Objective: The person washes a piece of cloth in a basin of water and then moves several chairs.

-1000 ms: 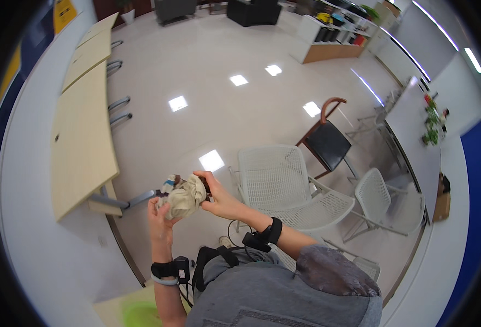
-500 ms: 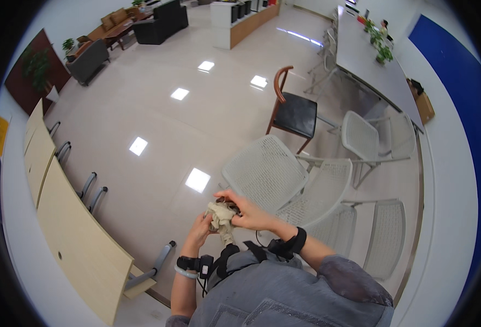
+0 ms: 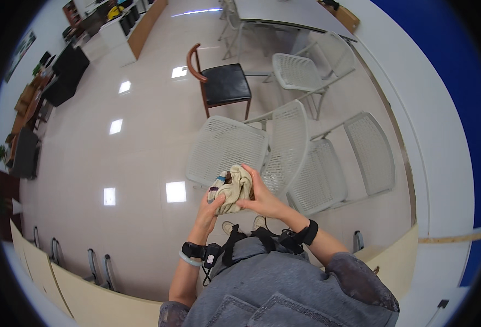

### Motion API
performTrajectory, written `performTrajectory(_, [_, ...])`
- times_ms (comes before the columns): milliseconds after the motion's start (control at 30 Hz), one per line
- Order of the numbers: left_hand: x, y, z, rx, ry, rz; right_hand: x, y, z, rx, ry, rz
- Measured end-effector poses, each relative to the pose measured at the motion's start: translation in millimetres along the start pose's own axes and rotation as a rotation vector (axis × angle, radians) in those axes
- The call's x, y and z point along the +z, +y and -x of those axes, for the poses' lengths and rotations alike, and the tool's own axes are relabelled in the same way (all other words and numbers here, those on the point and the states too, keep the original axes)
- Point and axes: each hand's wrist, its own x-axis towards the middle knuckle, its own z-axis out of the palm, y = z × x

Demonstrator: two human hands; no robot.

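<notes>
1. Now we've got the cream cloth bundle up at chest height, above the floor, clear of the white chairs.
2. Left hand cups it from below, fingers curled.
3. Right hand wraps over the top, pinching folds together so nothing slips.

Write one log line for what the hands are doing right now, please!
left hand: holds bundle from below | right hand: grips bundle side | cream cloth bundle: bunched, held above floor | white mesh chair: just ahead
</notes>
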Motion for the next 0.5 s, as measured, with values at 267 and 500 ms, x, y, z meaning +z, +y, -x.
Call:
performTrajectory(267, [7,4,-16,-0.090,-0.009,0.431,-40,-7,19,0.059,-0.045,-0.256])
performTrajectory(500, [-4,24,-5,0.177,0.405,-0.358,-26,28,-2,0.041,-0.213,0.222])
